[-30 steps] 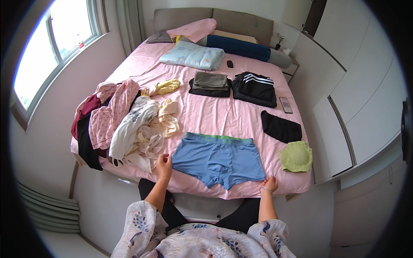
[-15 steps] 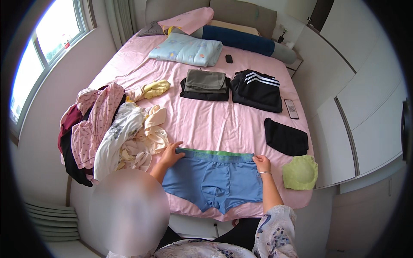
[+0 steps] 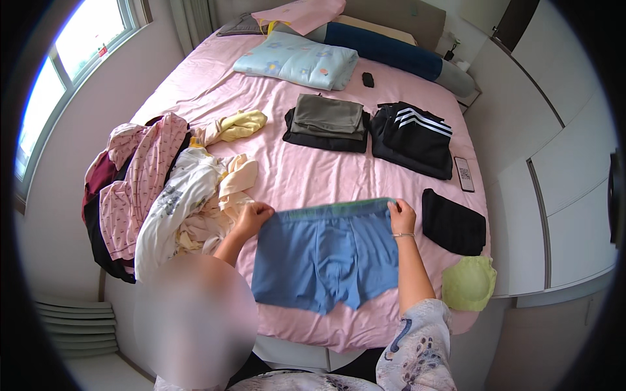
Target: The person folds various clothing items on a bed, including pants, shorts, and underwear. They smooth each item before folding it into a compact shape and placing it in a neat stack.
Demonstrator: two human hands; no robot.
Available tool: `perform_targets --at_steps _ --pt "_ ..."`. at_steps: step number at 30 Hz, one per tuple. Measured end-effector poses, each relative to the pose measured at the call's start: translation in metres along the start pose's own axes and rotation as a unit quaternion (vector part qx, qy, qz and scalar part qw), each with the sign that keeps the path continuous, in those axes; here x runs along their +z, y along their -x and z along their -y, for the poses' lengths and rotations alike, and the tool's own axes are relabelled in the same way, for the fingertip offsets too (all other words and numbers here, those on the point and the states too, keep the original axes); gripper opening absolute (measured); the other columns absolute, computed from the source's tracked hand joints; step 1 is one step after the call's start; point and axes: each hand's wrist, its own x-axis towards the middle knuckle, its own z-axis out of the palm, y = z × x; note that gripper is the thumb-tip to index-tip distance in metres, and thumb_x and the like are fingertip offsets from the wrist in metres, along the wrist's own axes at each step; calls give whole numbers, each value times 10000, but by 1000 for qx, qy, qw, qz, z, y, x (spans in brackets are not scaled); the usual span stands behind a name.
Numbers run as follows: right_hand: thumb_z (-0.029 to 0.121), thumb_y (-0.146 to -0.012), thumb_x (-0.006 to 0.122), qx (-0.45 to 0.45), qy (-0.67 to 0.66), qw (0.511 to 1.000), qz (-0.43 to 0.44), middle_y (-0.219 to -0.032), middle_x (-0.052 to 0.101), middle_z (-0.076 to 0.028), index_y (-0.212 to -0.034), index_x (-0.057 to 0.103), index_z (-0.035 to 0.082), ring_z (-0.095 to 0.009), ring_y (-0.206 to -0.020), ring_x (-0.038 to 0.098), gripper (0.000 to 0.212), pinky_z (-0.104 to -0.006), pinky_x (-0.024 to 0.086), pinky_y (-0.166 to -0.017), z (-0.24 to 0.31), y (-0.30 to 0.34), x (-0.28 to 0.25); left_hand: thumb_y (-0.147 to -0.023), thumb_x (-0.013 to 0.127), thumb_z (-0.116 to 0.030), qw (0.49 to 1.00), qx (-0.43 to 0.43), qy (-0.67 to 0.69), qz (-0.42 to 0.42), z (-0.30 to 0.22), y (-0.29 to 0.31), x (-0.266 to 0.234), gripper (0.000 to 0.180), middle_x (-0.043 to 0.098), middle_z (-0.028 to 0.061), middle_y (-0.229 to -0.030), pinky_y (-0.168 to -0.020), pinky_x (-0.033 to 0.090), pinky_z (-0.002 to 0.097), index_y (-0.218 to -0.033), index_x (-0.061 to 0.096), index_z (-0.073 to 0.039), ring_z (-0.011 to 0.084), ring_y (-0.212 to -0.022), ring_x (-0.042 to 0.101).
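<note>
Blue boxer briefs (image 3: 293, 260) with a green-edged waistband are spread out at the near side of the bed, waistband toward the far end. My left hand (image 3: 252, 219) is closed on the waistband's left corner. The right corner is pinched in my right hand (image 3: 402, 217). Between the two hands the waistband is drawn fairly straight, while the legs hang or lie toward me. A rumpled heap of clothes, with a white printed garment (image 3: 171, 202) and a pink patterned one (image 3: 120, 218), lies just left of my left hand.
Folded black clothing (image 3: 453, 221), a light green bra cup (image 3: 468, 284) and a phone (image 3: 464, 174) lie on the right. Farther back are a grey-topped folded stack (image 3: 328, 118), black striped clothes (image 3: 411, 146) and a light blue quilt (image 3: 293, 62). White cabinets (image 3: 574, 176) stand at the right.
Both hands have moved away from me, carrying the boxer briefs' waistband farther up the bed. My left fingers, spread on the waistband before, are now closed on its corner. The view has shifted slightly.
</note>
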Motion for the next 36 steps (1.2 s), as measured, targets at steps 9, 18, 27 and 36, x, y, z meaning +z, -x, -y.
perform_targets --at_steps 9,18,27,36 --pt "119 -845 545 -69 -17 997 -18 -811 620 -133 -875 587 10 -251 -703 599 121 -325 471 -645 44 139 -18 -824 624 -164 970 -91 217 -55 29 9 -9 275 628 28 -874 -639 462 219 -1045 573 -9 89 -740 575" --pt "369 -849 569 447 -329 811 183 -759 631 -116 -898 579 -38 -163 -592 614 410 -263 516 -546 97 281 -17 -790 651 -189 963 -160 216 -25 34 48 -4 169 591 -4 -647 -483 418 209 -826 635 -24 75 -507 524" --pt "238 -778 669 512 -473 716 -43 -781 596 -106 -960 557 34 -211 -670 610 295 -313 523 -570 75 248 5 -751 695 -211 951 -236 201 2 13 104 11 300 626 62 -755 -544 475 294 -909 610 30 154 -622 593" --pt "100 -801 611 401 -311 860 -52 -618 561 -33 -807 555 35 -98 -428 518 86 -224 441 -357 61 269 -15 -719 717 -166 939 -297 159 73 -1 179 12 363 596 89 -872 -548 524 340 -990 560 18 200 -619 595"
